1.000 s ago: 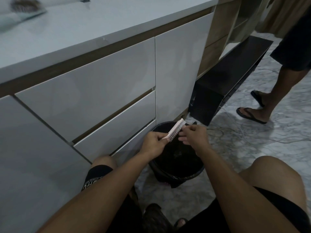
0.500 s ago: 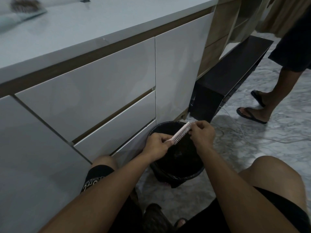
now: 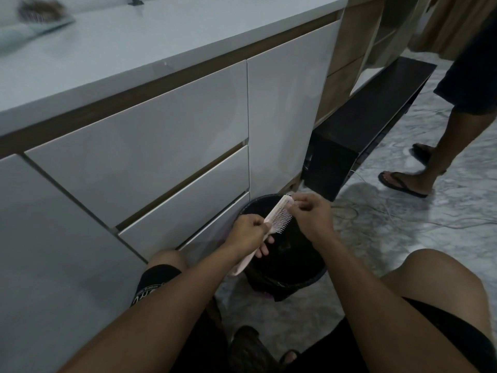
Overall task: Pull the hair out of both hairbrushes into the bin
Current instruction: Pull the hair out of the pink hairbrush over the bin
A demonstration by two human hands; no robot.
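Where the white counter (image 3: 139,41) runs off to the far left, a second hairbrush (image 3: 40,10) lies blurred on its top, apparently matted with hair; it is well apart from the work and, by judgement, not yet dealt with. Below the counter, flat white drawer fronts (image 3: 150,141) face the crouching person.

Moving rightward, the left hand (image 3: 248,232) is closed round the handle of a pale pink hairbrush (image 3: 278,218), whose handle end shows below the wrist. The brush is held tilted, head up and away, bristles turned toward the right hand, directly above the black bin (image 3: 309,278) on the floor against the cabinet. That placement looks deliberate: anything freed should fall into the bin rather than onto the marble floor (image 3: 403,238).

The right hand (image 3: 313,214) sits at the far tip of the brush head, thumb and fingertips pinched together on the bristles there. Whether hair is between them cannot be told; the strands are too fine to make out. The two hands are close but not touching each other, joined only by the brush.

At far right, another person's legs and sandalled foot (image 3: 400,181) stand clear of the work.
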